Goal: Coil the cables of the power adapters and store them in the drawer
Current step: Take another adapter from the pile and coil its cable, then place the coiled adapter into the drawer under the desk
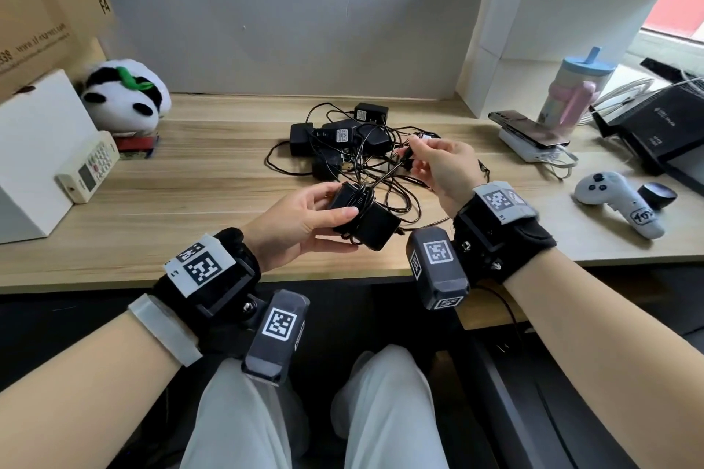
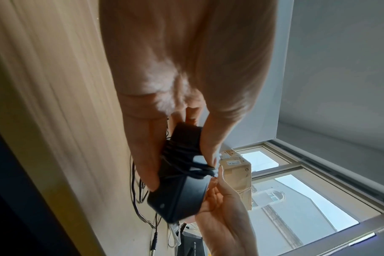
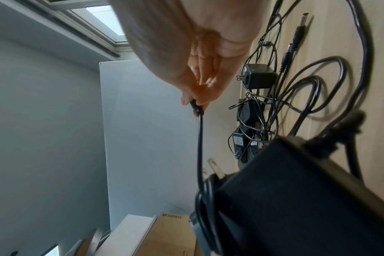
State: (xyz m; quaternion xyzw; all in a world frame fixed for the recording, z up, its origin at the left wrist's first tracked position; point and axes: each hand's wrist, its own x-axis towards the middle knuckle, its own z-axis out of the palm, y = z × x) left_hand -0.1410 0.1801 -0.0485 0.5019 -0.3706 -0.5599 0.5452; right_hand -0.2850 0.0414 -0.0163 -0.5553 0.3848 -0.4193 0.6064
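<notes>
Left hand (image 1: pixel 301 221) is gripping the adapter (image 1: pixel 365 219) just above the table (image 1: pixel 190 179) edge, fingers curled round it. Right hand (image 1: pixel 442 164) is pinching the cable end (image 3: pixel 196 108), up and right of the brick. Next wrap probably crosses the brick's long axis.

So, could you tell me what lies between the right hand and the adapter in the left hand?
A taut stretch of cable, clearest in the right wrist view, runs from the right hand to the adapter.
</notes>
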